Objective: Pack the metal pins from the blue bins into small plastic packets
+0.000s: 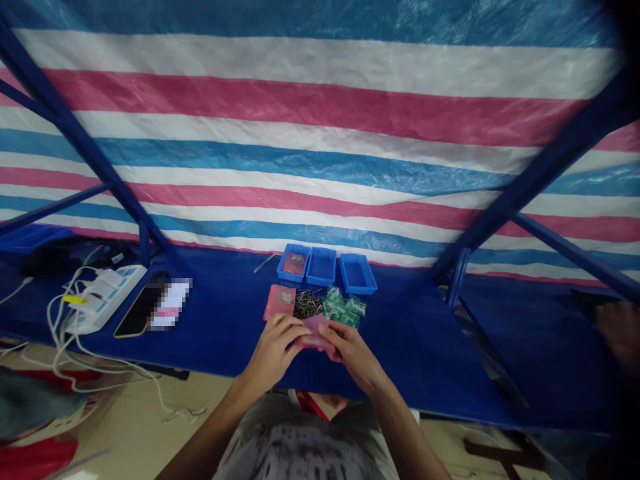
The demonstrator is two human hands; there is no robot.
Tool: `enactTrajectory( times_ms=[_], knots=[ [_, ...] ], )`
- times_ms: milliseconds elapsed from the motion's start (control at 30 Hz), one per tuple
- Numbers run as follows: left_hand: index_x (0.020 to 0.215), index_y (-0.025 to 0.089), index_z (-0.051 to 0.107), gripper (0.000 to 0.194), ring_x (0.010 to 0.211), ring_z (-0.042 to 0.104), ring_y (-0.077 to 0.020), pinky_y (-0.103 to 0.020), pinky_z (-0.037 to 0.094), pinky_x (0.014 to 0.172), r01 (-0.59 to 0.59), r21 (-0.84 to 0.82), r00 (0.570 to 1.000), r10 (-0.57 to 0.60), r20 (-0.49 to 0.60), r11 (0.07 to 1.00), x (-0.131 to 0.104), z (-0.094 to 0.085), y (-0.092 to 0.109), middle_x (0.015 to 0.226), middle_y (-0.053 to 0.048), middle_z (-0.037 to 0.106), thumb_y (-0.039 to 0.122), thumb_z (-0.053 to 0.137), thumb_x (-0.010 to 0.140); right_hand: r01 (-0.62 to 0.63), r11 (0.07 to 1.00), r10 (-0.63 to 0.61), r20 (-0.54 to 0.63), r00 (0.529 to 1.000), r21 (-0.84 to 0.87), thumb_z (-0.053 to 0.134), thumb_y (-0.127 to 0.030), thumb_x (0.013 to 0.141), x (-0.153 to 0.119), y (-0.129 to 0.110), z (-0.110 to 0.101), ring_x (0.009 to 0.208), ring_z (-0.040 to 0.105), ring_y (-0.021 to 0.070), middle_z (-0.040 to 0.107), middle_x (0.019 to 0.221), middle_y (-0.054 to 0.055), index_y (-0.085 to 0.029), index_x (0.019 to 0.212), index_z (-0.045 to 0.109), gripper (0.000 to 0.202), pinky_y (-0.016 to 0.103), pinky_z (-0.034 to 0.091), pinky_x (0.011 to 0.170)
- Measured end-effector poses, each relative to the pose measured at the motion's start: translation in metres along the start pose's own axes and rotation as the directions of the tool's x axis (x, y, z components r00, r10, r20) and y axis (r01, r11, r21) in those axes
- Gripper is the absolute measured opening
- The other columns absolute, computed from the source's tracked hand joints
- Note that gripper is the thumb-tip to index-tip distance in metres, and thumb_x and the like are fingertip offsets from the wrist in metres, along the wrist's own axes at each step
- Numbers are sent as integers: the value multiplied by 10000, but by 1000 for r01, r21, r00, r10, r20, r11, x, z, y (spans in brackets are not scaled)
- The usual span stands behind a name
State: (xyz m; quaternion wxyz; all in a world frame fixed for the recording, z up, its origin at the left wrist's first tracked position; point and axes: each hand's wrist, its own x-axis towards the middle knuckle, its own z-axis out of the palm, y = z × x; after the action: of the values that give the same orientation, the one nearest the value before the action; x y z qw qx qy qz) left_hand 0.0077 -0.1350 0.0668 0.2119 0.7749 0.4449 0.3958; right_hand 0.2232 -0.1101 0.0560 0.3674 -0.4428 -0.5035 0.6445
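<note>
Between my two hands is a small pink plastic bag, held above the front of the blue table. My left hand pinches its left side, and my right hand pinches the right side. What the bag holds, if anything, I cannot make out. Just beyond my left hand lies a stack of pink bags with small pale pieces on top. A pile of dark and brassy screws sits to its right. Green-and-clear small packets are heaped beyond my right hand.
Three blue trays stand at the back: the left tray holds a pink bag, beside the middle tray and right tray. A pen, phone and power strip lie leftward. Another person's hand shows far right.
</note>
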Motion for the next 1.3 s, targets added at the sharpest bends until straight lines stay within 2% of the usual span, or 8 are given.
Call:
enactTrajectory(
  times_ms=[133, 333, 467, 600, 700, 867, 1067, 1300],
  knots=[
    [841, 154, 759, 348, 712, 606, -175, -277, 482, 693, 389, -416, 912, -406, 49, 822, 8, 6, 1, 769, -35, 703, 493, 748, 921, 275, 854, -412, -252, 876, -442, 520, -463, 1055, 0, 4, -8, 766, 640, 200, 703, 1027, 85, -215, 1244, 639, 334, 330, 523, 694],
    [945, 128, 792, 512, 741, 686, -189, -284, 534, 734, 651, -719, 704, -546, 453, 242, 7, 23, -3, 842, -79, 761, 574, 896, 718, 572, 404, -697, 164, 698, -714, 573, -122, 987, -13, -8, -10, 1291, 516, 296, 558, 1446, 96, -338, 1364, 642, 441, 480, 482, 1032],
    [758, 139, 749, 693, 586, 635, -170, -262, 491, 597, 716, -556, 694, -524, 494, 422, 4, 17, -8, 652, -76, 695, 775, 531, 931, 560, 538, -622, 150, 768, -630, 589, -188, 1015, -14, -14, -7, 1033, 599, 270, 719, 1045, 65, -284, 1132, 760, 228, 432, 492, 937],
    [1145, 190, 723, 530, 944, 719, -248, -340, 567, 818, 415, -167, 908, -419, 9, 894, 3, 1, -9, 1023, -111, 746, 595, 389, 1075, 315, 916, -353, -125, 927, -248, 741, -451, 937, -7, -11, -4, 805, 623, 230, 723, 865, 28, -228, 1029, 780, 244, 344, 497, 761],
    [1520, 288, 492, 468, 1332, 573, -282, -428, 522, 1056, 82, 122, 995, -74, -67, 989, 2, -7, -6, 1492, -124, 544, 357, 545, 1061, 115, 986, -110, -46, 993, 124, 822, -519, 843, -4, -10, 1, 813, 664, 229, 752, 895, 32, -209, 1060, 791, 380, 340, 509, 782],
    [1249, 272, 708, 260, 1187, 623, -261, -434, 504, 1043, -106, 146, 994, 101, 47, 984, 5, -6, -5, 1325, -91, 670, 211, 554, 1050, -57, 979, 52, 34, 998, 196, 847, -562, 804, -4, -8, 3, 655, 595, 148, 733, 826, 27, -194, 1041, 766, 445, 258, 438, 620],
    [845, 157, 709, 389, 658, 595, -155, -261, 472, 656, 442, -459, 884, -462, 77, 771, 14, 11, -10, 695, -4, 642, 530, 691, 955, 247, 892, -361, -268, 893, -380, 529, -492, 1041, 1, 0, -11, 779, 623, 207, 701, 998, 87, -205, 1274, 647, 388, 329, 512, 695],
    [787, 136, 729, 498, 560, 570, -136, -247, 432, 592, 615, -705, 740, -566, 363, 353, 18, 21, -9, 629, -27, 645, 628, 806, 799, 567, 493, -642, 164, 749, -661, 623, -159, 973, -9, -14, -12, 1238, 555, 306, 653, 1329, 95, -338, 1281, 705, 366, 509, 479, 1037]
  ],
)
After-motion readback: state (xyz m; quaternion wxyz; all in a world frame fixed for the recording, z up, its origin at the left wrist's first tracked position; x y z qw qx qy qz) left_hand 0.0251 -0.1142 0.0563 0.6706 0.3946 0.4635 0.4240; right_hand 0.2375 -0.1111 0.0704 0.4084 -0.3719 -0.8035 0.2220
